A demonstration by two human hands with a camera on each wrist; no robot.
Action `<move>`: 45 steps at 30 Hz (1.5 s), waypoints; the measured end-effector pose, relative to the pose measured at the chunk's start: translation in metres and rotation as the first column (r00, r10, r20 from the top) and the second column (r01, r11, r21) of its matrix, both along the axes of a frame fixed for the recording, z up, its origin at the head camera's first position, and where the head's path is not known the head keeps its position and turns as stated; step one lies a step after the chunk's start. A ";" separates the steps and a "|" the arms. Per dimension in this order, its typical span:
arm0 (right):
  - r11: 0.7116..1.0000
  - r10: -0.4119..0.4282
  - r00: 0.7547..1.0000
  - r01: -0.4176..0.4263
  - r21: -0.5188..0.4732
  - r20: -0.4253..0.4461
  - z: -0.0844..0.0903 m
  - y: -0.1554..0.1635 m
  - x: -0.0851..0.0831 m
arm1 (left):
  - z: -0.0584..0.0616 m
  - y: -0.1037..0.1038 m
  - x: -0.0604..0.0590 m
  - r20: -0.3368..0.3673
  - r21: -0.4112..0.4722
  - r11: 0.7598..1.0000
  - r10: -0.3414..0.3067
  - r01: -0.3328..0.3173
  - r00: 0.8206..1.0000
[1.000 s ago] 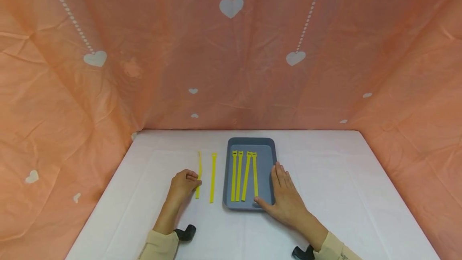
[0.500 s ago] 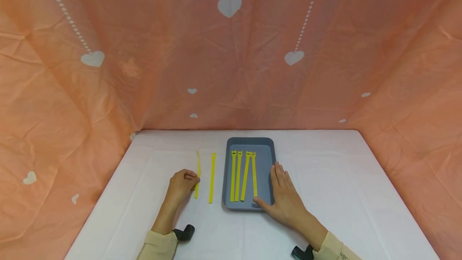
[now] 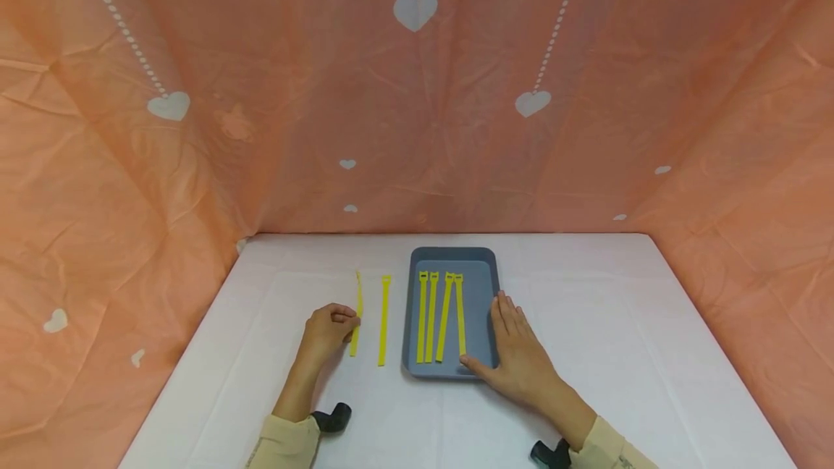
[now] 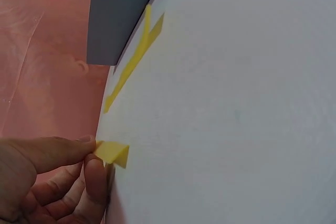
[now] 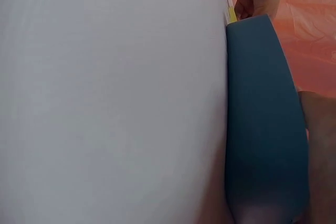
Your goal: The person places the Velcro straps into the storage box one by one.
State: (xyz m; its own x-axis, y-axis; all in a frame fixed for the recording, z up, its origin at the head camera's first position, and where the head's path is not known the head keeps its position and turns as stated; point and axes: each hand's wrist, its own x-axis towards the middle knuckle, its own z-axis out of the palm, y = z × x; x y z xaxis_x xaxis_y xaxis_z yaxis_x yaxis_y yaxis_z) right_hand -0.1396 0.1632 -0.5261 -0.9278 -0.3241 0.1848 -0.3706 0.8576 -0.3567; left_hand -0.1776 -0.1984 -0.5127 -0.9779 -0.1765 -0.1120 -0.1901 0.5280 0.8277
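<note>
The leftmost yellow strap [image 3: 356, 314] is lying on the white table [image 3: 619, 353], and the left hand [image 3: 328, 331] is pinching it near its lower end between thumb and curled fingers [image 4: 94, 174], so that hand is clamped right on it. A second yellow strap [image 3: 384, 319] is lying flat just beside it, toward the grey tray [image 3: 483, 260]. Four more straps [image 3: 440, 317] are sitting inside that tray, roughly side by side. The right hand [image 3: 517, 357] is resting flat against the tray's right edge, fingers straight and relaxed, thumb touching the near corner. Peach heart-print cloth [image 3: 195, 129] is hanging all around.
</note>
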 end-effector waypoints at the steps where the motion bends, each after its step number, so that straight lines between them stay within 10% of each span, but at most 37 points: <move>1: 1.000 0.001 1.000 -0.001 -0.001 -0.001 0.000 0.000 0.000 | 0.000 0.000 0.000 -0.001 -0.001 1.000 0.001 -0.001 1.000; 45: 0.999 -0.007 1.000 0.008 -0.035 0.030 -0.004 0.001 0.000 | 0.047 0.042 -0.008 -0.148 0.258 0.951 -0.135 0.170 0.980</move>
